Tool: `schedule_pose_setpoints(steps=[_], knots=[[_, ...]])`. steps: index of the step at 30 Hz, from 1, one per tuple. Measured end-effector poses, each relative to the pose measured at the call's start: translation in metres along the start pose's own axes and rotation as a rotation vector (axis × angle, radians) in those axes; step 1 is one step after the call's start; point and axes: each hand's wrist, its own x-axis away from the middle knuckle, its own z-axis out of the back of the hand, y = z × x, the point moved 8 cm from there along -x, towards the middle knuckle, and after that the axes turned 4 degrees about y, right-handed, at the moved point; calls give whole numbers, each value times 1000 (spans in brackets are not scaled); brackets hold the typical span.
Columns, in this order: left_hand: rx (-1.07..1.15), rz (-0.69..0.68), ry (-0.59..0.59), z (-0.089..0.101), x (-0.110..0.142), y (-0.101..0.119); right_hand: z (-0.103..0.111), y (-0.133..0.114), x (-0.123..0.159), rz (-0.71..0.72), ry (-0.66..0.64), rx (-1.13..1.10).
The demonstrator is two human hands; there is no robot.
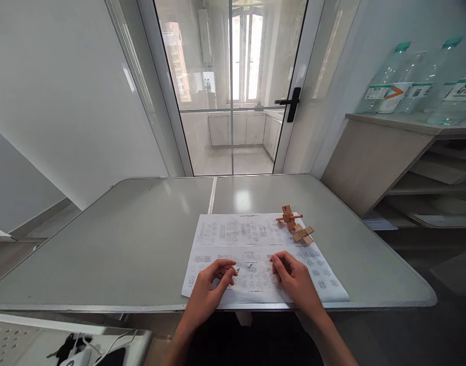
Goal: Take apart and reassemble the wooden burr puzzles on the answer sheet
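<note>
A large printed sheet covered in small diagrams and lines of text lies on the table under both hands. Over its near left part is my left hand, its fingers curled and thumb close to the fingertips. A tiny grey glint shows at those fingertips, too small to name. My right hand rests over the near right part of the sheet, thumb and forefinger pinched together; what they hold, if anything, is hidden. Between the hands, a small silvery piece shows against the sheet. Two wooden interlocking puzzles sit at the sheet's far right corner.
The grey table has a metal edge strip. Beyond it stands a glass door with a black handle. Plastic bottles stand on a wooden shelf at right. Cables lie on a white surface at lower left.
</note>
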Motion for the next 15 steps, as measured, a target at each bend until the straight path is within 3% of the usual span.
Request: schedule_pose_setpoints(steps=[15], knots=[[11,2,0,0,0,0,1,-1,0,3,2,25]])
